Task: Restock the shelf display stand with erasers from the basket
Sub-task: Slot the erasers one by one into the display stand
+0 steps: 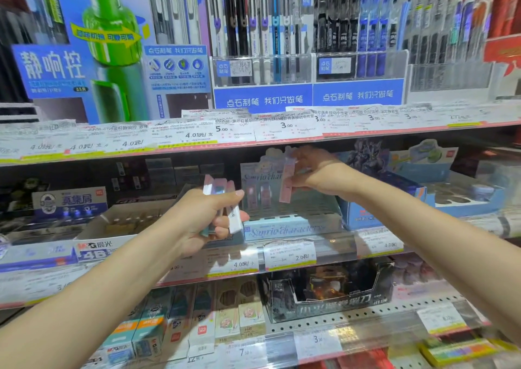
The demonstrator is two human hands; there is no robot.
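A pale blue eraser display stand (284, 227) sits on the middle shelf, with two erasers (258, 195) upright at its back left. My right hand (315, 171) pinches one long pink eraser (287, 181) upright just above the stand's slotted tray. To the left and in front of the stand, my left hand (208, 216) grips a bundle of several pink, blue and white erasers (222, 199). The basket is out of view.
Above runs a shelf edge (253, 134) covered with price tags, and pen racks (282, 44) stand over it. A blue box (394, 196) stands right of the stand, a white pencil box (112, 227) to its left. A black knife box (329, 292) sits on the shelf below.
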